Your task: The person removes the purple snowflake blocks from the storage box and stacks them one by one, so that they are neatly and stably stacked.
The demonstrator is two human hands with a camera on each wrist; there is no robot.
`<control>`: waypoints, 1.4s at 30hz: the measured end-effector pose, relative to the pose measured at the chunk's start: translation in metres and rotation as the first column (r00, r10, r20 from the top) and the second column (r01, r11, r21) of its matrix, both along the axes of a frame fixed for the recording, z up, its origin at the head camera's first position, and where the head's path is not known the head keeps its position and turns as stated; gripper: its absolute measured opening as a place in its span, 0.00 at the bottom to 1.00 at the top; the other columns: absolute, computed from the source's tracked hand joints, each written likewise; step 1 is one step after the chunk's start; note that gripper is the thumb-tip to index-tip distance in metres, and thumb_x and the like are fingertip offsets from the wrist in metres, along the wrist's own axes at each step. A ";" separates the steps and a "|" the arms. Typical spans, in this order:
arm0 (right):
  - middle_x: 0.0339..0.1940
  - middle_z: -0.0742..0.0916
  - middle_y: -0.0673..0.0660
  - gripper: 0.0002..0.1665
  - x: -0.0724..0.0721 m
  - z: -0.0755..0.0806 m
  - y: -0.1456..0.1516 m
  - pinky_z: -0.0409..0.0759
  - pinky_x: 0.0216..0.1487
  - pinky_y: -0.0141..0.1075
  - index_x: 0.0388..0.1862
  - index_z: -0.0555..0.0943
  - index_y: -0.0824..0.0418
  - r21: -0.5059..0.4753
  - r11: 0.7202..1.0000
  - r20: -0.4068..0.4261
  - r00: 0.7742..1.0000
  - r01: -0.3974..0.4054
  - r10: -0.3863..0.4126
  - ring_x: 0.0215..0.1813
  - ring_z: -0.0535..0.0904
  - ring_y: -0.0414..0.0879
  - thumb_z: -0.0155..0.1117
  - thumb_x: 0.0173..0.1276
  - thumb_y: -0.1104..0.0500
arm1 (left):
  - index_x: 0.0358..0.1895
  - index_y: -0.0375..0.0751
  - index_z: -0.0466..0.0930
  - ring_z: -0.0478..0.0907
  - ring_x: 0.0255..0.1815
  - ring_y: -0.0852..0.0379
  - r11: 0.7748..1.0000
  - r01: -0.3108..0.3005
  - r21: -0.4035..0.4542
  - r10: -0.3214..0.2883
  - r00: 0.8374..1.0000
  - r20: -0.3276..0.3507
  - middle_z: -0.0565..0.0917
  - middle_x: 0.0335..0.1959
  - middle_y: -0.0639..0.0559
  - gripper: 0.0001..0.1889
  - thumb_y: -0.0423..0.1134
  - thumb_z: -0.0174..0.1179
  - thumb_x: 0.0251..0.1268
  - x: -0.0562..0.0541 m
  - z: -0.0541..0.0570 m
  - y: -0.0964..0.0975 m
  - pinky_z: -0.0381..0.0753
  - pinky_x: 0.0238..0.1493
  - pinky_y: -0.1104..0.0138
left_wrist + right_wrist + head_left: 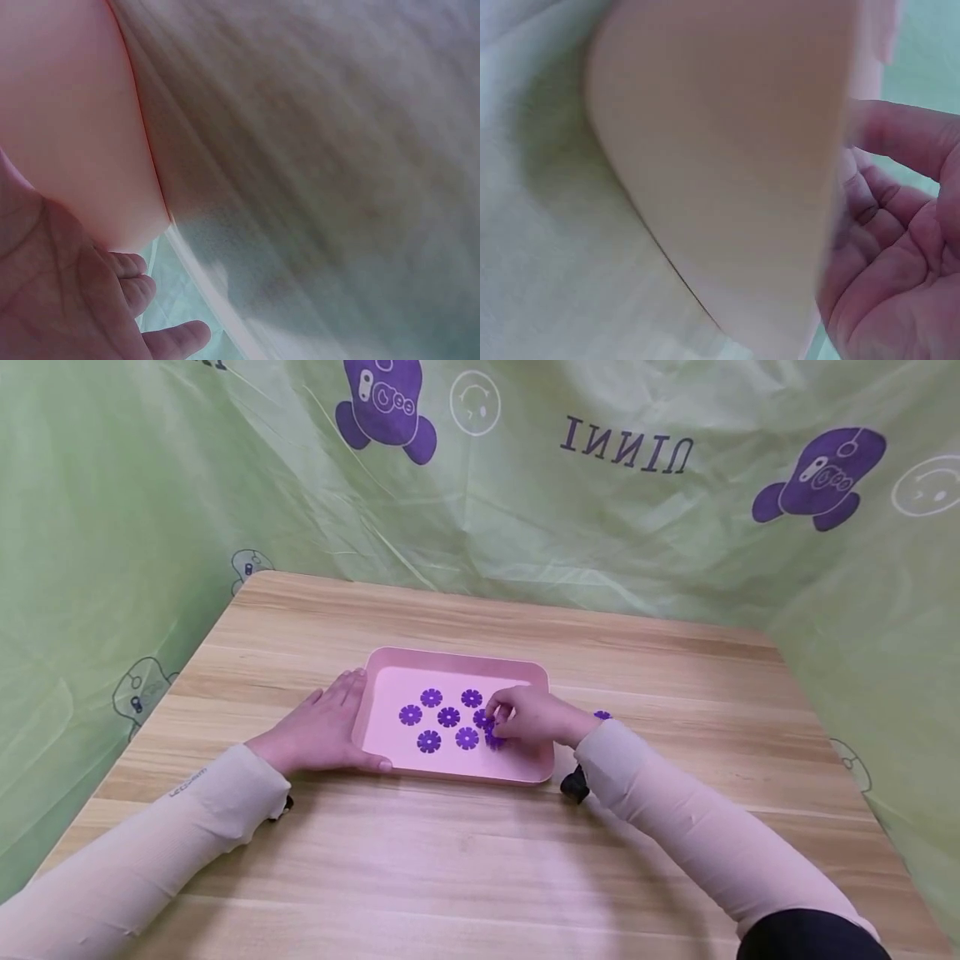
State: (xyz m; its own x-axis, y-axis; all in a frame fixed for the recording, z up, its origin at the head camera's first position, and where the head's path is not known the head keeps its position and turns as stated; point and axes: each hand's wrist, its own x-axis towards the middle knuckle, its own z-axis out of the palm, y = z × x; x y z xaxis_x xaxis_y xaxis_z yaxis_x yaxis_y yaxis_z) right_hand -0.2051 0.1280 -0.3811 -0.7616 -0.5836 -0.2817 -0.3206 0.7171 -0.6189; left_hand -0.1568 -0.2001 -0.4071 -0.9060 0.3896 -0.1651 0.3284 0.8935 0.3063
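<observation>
A shallow pink tray (390, 718) sits on the wooden table, holding several purple notched interlocking discs (448, 717) laid flat and apart. My left hand (322, 727) rests against the tray's left side, fingers straight along the wall and thumb at the front rim. In the left wrist view, its palm (60, 277) lies beside the tray's outer wall. Over the tray's right part, my right hand (528, 717) has thumb and finger bent together at a purple disc (493, 737). In the right wrist view the tray wall (727, 180) hides those fingertips and the disc.
Another purple disc (602, 715) lies on the table to the right of the tray, partly behind the right wrist. The wooden table (450, 860) extends around the tray. A green printed curtain (525, 527) hangs behind and along both sides.
</observation>
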 end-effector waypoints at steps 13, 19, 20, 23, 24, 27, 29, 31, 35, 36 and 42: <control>0.38 0.86 0.60 0.09 -0.015 0.011 0.035 0.87 0.50 0.42 0.49 0.81 0.74 -0.260 0.926 0.267 0.942 0.273 -0.202 0.42 0.85 0.50 0.62 0.73 0.72 | 0.81 0.22 0.37 0.39 0.83 0.32 1.000 -0.005 0.007 0.005 1.000 0.010 0.42 0.83 0.29 0.79 0.84 0.63 0.43 0.000 -0.001 0.001 0.44 0.76 0.34; 0.42 0.86 0.62 0.15 -0.019 0.009 0.046 0.87 0.50 0.41 0.57 0.78 0.78 -0.326 0.881 0.314 0.918 0.343 -0.242 0.42 0.85 0.48 0.59 0.74 0.73 | 0.80 0.22 0.36 0.38 0.83 0.31 1.000 -0.008 0.010 0.008 1.000 0.011 0.41 0.83 0.28 0.79 0.84 0.63 0.44 0.000 -0.001 0.002 0.44 0.76 0.34; 0.43 0.86 0.62 0.14 -0.019 0.008 0.048 0.87 0.51 0.42 0.56 0.77 0.78 -0.337 0.874 0.315 0.917 0.349 -0.244 0.43 0.85 0.48 0.59 0.75 0.73 | 0.80 0.22 0.36 0.38 0.83 0.31 1.000 -0.008 0.012 0.008 1.000 0.011 0.41 0.83 0.28 0.79 0.84 0.63 0.44 0.000 -0.001 0.002 0.44 0.76 0.34; 0.44 0.86 0.63 0.12 -0.020 0.007 0.055 0.86 0.54 0.43 0.55 0.77 0.78 -0.360 0.850 0.336 0.903 0.385 -0.266 0.44 0.86 0.48 0.58 0.75 0.73 | 0.80 0.22 0.36 0.38 0.83 0.31 1.000 -0.006 0.018 0.006 1.000 0.013 0.41 0.83 0.28 0.79 0.84 0.63 0.44 0.000 -0.002 0.002 0.44 0.76 0.34; 0.45 0.86 0.63 0.12 -0.021 0.006 0.058 0.86 0.54 0.43 0.54 0.77 0.78 -0.361 0.847 0.336 0.902 0.390 -0.272 0.44 0.86 0.48 0.58 0.76 0.72 | 0.80 0.22 0.36 0.38 0.83 0.31 1.000 -0.005 0.020 0.004 1.000 0.014 0.41 0.83 0.28 0.79 0.84 0.63 0.44 0.000 -0.002 0.002 0.44 0.76 0.34; 0.45 0.86 0.62 0.12 -0.021 0.005 0.068 0.86 0.54 0.41 0.55 0.77 0.78 -0.354 0.836 0.342 0.890 0.420 -0.302 0.44 0.86 0.47 0.56 0.77 0.72 | 0.80 0.22 0.36 0.38 0.83 0.31 1.000 0.002 0.017 -0.003 1.000 0.011 0.40 0.83 0.28 0.79 0.84 0.62 0.44 0.000 -0.003 0.002 0.44 0.76 0.34; 0.44 0.86 0.62 0.12 -0.022 0.004 0.076 0.86 0.52 0.39 0.55 0.76 0.78 -0.351 0.829 0.341 0.884 0.435 -0.319 0.44 0.85 0.46 0.56 0.77 0.72 | 0.80 0.22 0.36 0.37 0.83 0.31 1.000 0.009 0.009 -0.009 1.000 0.002 0.40 0.83 0.28 0.79 0.85 0.62 0.43 0.000 -0.003 0.002 0.43 0.77 0.34; 0.43 0.86 0.60 0.13 -0.022 0.003 0.083 0.86 0.52 0.37 0.56 0.75 0.79 -0.354 0.820 0.349 0.877 0.449 -0.329 0.44 0.84 0.46 0.55 0.77 0.72 | 0.80 0.22 0.36 0.37 0.83 0.31 1.000 0.014 -0.002 -0.014 1.000 -0.007 0.40 0.83 0.28 0.80 0.85 0.62 0.43 0.000 -0.002 0.002 0.42 0.77 0.35; 0.41 0.85 0.57 0.14 -0.021 -0.002 0.097 0.85 0.50 0.35 0.57 0.74 0.80 -0.367 0.808 0.366 0.870 0.461 -0.330 0.43 0.82 0.45 0.53 0.78 0.71 | 0.80 0.21 0.37 0.35 0.83 0.30 1.000 0.017 -0.024 -0.018 1.000 -0.021 0.39 0.82 0.26 0.80 0.85 0.62 0.42 0.001 0.000 0.000 0.37 0.77 0.35; 0.41 0.85 0.57 0.15 -0.021 -0.003 0.101 0.84 0.50 0.35 0.57 0.73 0.81 -0.368 0.805 0.369 0.868 0.465 -0.333 0.43 0.82 0.45 0.53 0.78 0.71 | 0.80 0.20 0.37 0.35 0.83 0.30 0.999 0.019 -0.030 -0.020 0.999 -0.025 0.39 0.82 0.26 0.80 0.85 0.62 0.42 0.002 0.001 0.000 0.37 0.77 0.36; 0.39 0.83 0.55 0.14 -0.017 -0.005 0.127 0.84 0.47 0.31 0.57 0.72 0.81 -0.363 0.783 0.372 0.849 0.505 -0.375 0.41 0.81 0.41 0.53 0.78 0.71 | 0.80 0.20 0.38 0.35 0.83 0.30 0.998 0.031 -0.053 -0.033 0.998 -0.049 0.39 0.82 0.26 0.80 0.87 0.59 0.42 0.001 0.001 0.000 0.35 0.78 0.37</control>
